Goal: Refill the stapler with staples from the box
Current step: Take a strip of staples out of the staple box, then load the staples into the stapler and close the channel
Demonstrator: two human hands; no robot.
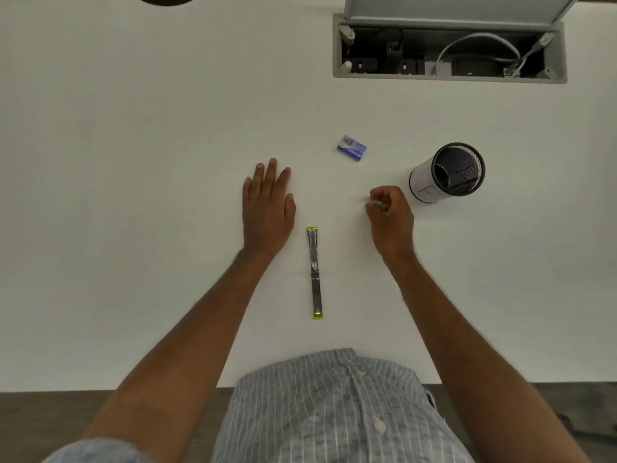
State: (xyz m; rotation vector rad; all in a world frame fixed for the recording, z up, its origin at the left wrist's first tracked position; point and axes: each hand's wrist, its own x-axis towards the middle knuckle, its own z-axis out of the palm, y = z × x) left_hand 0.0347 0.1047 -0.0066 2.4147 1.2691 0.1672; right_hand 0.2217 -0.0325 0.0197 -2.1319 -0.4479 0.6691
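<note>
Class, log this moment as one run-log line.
stapler: open flat, untouched | staple strip: pinched in right hand | left hand: flat on table | staple box: open

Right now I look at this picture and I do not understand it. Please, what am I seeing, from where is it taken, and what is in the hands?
There is no machine here. A camera worn on a person's head looks down at their own two arms over a white table. The left hand lies flat and holds nothing. The fingers of the right hand pinch a thin silvery strip, probably staples. Between the hands lies the stapler, opened out flat. Farther away are a small blue staple box, a mesh pen cup and an open cable hatch.
</note>
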